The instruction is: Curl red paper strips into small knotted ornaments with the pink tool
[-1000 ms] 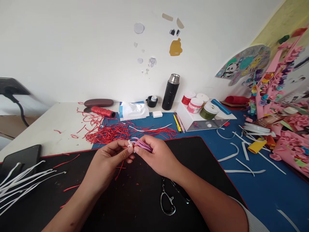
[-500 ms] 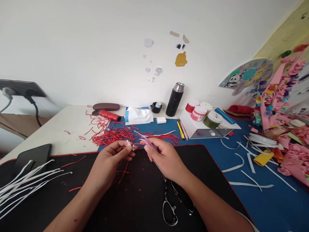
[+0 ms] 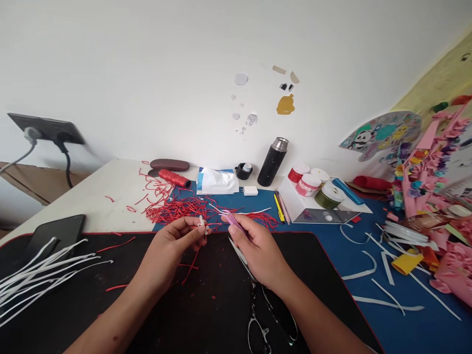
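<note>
My left hand [image 3: 171, 243] is closed in a pinch on a small white piece [image 3: 202, 224] above the black mat [image 3: 147, 305]. A thin red strip hangs below that hand. My right hand [image 3: 258, 248] is closed on a bunch of pink paper strips [image 3: 232, 219], a short way right of the left hand. The two hands do not touch. Scissors [image 3: 263, 305] lie on the mat under my right wrist, blades pointing toward the hands.
A heap of red strips [image 3: 177, 206] and a red spool [image 3: 174, 178] lie behind the hands. White strips [image 3: 40, 275] and a phone [image 3: 55, 231] sit at the left. A black flask [image 3: 273, 161], tissue pack [image 3: 217, 181], paint jars [image 3: 308, 184] and pink paper crafts [image 3: 438, 196] stand behind and right.
My hands have drawn apart: the white piece stays with the left hand, the pink strips with the right. The camera has tilted and shifted, so the desk sits lower in view.
</note>
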Available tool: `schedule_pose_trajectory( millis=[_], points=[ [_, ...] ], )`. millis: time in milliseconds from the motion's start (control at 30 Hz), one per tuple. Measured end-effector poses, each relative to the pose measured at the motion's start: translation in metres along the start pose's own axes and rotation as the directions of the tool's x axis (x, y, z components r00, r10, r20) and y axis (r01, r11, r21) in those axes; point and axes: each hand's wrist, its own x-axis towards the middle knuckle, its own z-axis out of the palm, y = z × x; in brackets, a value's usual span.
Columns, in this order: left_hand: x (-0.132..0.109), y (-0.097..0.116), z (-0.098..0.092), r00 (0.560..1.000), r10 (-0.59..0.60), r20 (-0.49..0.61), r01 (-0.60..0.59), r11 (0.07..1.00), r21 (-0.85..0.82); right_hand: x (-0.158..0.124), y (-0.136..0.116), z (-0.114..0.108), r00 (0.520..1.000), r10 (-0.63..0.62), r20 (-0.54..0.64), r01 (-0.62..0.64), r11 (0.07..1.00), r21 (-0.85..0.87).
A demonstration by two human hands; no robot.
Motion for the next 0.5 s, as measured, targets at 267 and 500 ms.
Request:
schedule_pose_trajectory(
  millis=[267,500],
  points=[
    [-0.0015,0.0050,0.0018,1.000,-0.013,-0.019,0.013,1.000,0.015,-0.0026,-0.0034,-0.0015,0.997,-0.061,0.049,0.063,0.997,-0.036],
    [-0.0015,0.0032,0.0018,1.000,-0.009,0.016,0.009,1.000,0.016,-0.0035,-0.0061,-0.0002,0.987,-0.138,0.083,0.152,0.966,-0.207]
  ],
)
